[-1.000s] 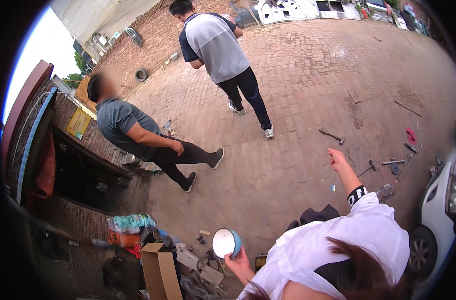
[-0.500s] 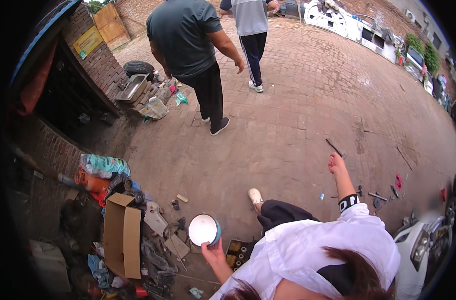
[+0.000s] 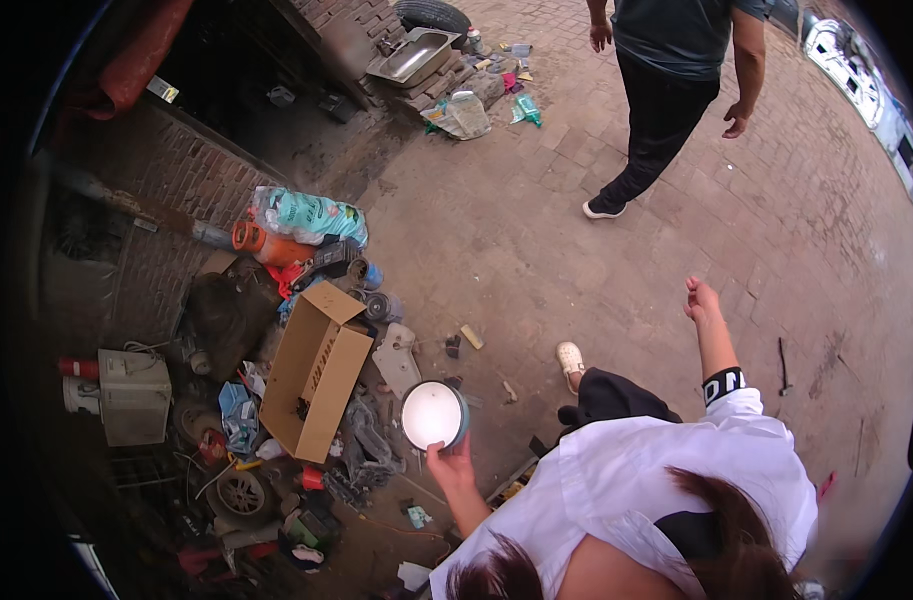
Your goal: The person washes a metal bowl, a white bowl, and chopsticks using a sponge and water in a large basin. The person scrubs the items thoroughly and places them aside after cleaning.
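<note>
At six o'clock, the bowl (image 3: 431, 415) is pinched near its rim by the left grip (image 3: 452, 467), mouth upward, presumably to be kept level. At three o'clock, the right grip (image 3: 704, 301) is held out, perhaps for balance; whether it is closed cannot be told.

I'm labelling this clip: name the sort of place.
Probably an outdoor yard for vehicle repair or salvage: a spoked wheel at lower left, a tyre at the top edge and, apparently, white vehicle panels at upper right.
</note>
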A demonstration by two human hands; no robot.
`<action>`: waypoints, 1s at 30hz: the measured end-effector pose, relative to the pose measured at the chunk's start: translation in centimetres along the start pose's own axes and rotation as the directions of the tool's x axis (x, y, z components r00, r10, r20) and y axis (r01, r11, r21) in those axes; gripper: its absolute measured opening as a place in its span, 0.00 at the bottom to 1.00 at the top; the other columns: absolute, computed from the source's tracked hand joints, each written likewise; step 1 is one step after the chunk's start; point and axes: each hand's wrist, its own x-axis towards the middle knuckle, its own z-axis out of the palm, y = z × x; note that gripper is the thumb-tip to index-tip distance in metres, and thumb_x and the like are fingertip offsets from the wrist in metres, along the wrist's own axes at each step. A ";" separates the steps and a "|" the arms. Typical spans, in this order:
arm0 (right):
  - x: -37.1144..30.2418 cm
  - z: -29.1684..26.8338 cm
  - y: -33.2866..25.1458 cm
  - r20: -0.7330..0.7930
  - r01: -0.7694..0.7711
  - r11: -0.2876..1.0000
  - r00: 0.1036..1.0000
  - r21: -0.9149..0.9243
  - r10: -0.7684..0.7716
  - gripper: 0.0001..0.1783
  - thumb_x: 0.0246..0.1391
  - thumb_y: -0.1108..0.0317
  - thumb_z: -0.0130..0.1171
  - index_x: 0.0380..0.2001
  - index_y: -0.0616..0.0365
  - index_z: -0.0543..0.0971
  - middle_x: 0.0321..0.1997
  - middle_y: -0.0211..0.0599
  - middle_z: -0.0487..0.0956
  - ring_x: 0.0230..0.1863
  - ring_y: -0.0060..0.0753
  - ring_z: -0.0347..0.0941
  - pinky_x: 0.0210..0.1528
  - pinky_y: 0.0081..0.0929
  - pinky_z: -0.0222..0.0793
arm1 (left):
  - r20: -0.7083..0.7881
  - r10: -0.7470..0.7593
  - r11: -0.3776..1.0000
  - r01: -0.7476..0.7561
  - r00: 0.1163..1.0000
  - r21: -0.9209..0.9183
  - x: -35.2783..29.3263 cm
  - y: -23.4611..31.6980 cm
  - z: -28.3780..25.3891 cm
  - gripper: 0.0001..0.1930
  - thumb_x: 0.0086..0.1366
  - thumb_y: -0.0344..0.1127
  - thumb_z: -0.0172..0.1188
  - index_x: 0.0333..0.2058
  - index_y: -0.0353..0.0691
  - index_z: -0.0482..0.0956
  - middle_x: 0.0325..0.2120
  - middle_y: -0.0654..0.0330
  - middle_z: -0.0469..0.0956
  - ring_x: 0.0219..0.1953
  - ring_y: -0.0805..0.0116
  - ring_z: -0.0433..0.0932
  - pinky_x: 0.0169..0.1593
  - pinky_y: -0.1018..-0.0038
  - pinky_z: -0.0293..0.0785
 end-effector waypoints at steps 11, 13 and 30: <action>2.8 31.9 -11.5 0.253 0.582 0.782 0.810 -0.225 -0.530 0.11 0.48 0.71 0.55 0.37 0.59 0.77 0.33 0.31 0.76 0.37 0.22 0.70 0.42 0.23 0.65 | 0.007 0.005 0.999 -0.005 1.000 -0.051 15.8 4.8 20.2 0.31 0.44 0.32 0.54 0.52 0.37 0.64 0.49 0.49 0.65 0.49 0.49 0.68 0.52 0.52 0.70; 3.0 36.8 -12.2 0.280 0.579 0.784 0.808 -0.222 -0.518 0.11 0.49 0.70 0.55 0.37 0.59 0.78 0.33 0.29 0.76 0.37 0.21 0.69 0.43 0.21 0.64 | 0.030 -0.023 0.998 0.025 0.999 -0.066 20.3 6.1 22.8 0.31 0.44 0.33 0.54 0.52 0.38 0.64 0.48 0.49 0.67 0.48 0.50 0.69 0.51 0.53 0.71; 4.5 75.1 -18.5 0.345 0.478 0.876 0.814 0.059 -0.467 0.08 0.46 0.75 0.57 0.33 0.59 0.77 0.28 0.27 0.76 0.29 0.19 0.69 0.35 0.17 0.65 | 0.212 -0.277 0.946 0.227 0.937 0.232 55.7 15.7 57.8 0.28 0.52 0.36 0.56 0.52 0.33 0.61 0.46 0.47 0.65 0.45 0.52 0.71 0.50 0.53 0.73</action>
